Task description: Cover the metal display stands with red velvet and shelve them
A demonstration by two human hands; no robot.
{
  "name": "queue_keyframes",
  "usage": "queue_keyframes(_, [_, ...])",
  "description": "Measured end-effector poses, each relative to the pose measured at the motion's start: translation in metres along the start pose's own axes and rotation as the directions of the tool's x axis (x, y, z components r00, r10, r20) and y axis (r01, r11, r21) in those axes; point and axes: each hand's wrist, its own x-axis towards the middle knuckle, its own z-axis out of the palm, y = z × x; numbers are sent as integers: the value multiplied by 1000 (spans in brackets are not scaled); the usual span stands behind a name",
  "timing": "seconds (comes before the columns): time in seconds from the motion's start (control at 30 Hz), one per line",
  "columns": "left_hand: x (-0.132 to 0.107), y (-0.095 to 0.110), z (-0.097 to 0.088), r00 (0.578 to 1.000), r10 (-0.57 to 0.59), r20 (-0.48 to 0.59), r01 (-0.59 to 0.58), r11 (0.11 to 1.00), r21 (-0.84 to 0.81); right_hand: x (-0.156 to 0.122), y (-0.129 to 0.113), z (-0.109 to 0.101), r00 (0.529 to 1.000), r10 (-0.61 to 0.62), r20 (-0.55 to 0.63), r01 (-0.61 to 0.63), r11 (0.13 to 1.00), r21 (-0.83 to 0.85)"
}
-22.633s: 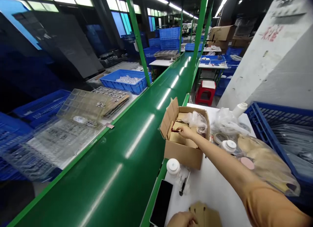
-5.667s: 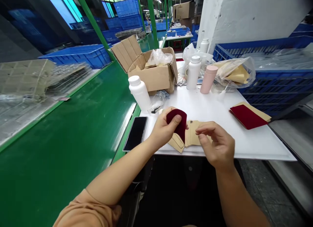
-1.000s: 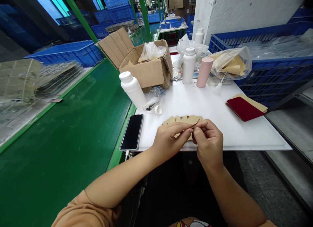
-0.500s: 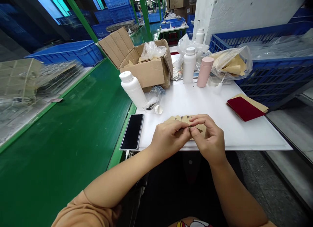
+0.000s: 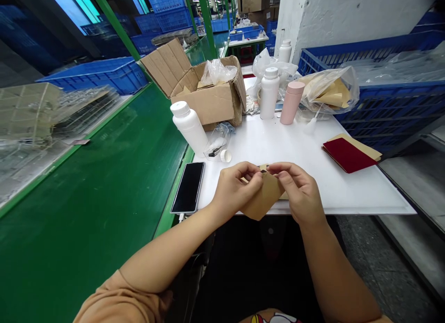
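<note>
Both my hands meet over the near edge of the white table (image 5: pixel 306 156). My left hand (image 5: pixel 233 188) and my right hand (image 5: pixel 299 192) pinch the top of a tan card piece (image 5: pixel 263 200) that hangs tilted between them, its brown back toward me. A little of the tan card stack (image 5: pixel 263 167) shows on the table behind my fingers. A pile of dark red and tan sheets (image 5: pixel 349 154) lies to the right, apart from my hands.
A black phone (image 5: pixel 189 187) lies at the table's left edge beside the green conveyor belt (image 5: pixel 104 184). An open cardboard box (image 5: pixel 208 98), white bottles (image 5: pixel 189 127), a pink bottle (image 5: pixel 291 103), a bag of tan pieces (image 5: pixel 328 92) and blue crates (image 5: pixel 389 100) stand behind.
My hands have lifted one tan piece off the stack and turned it so its brown face hangs toward me. Half a second ago they were pressed low over the stack.
</note>
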Motion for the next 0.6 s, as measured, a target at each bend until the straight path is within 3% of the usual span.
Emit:
queue_keyframes(0.07, [2,-4,0,998,-36,-50,33,997,-74,2,2,-2,994,79,75,-82,996,38])
queue_keyframes(0.13, [4,-8,0,996,-55,-65,45,988,-146,5,5,-6,990,122,74,-127,989,75])
queue_keyframes(0.27, [6,-17,1,1000,19,4,-18,975,-222,18,14,-32,967,41,-251,-29,998,48])
queue_keyframes(0.37, [5,-23,2,981,169,100,-174,983,51,29,27,-58,943,35,-331,-77,990,-116])
queue_keyframes(0.4, [4,-25,3,960,208,187,-242,953,183,32,33,-65,946,57,-320,-119,977,-178])
queue_keyframes(0.47, [-2,-30,9,876,239,418,-407,831,379,35,42,-74,953,104,-286,-198,926,-322])
queue_keyframes(0.53, [-11,-34,18,771,209,601,-544,708,451,36,49,-77,958,121,-260,-238,840,-487])
queue_keyframes(0.6, [-21,-38,27,711,153,687,-609,623,491,36,51,-76,965,107,-239,-239,732,-638])
